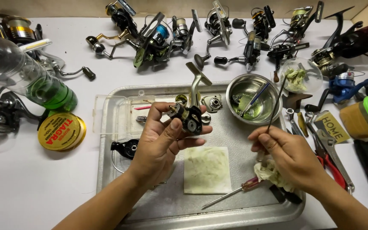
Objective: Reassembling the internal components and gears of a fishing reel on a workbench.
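Two hands are at work over a metal tray [107, 140] on a white table. A partly stripped fishing reel body [189, 115] is gripped in the left hand [160, 142], thumb and fingers closed round it, its gold-coloured stem pointing upward and its open side turned toward the camera; it is held just above the tray's middle. A thin dark brush [276, 104] is pinched between thumb and fingertips of the right hand [288, 157], the tip raised toward a steel bowl [273, 111] at the tray's far right corner (a blue-handled tool and some liquid are seen inside it). A crumpled rag [269, 170] is tucked under the same hand. A stained white cloth [206, 169], a screwdriver [231, 194] and a black reel part [126, 149] lie on the tray. The step in hand is judged to be cleaning or greasing of the reel's inner parts. For the next move, the brush would need to be carried across to the held body and its tip guided into the opening, with the reel kept steady.
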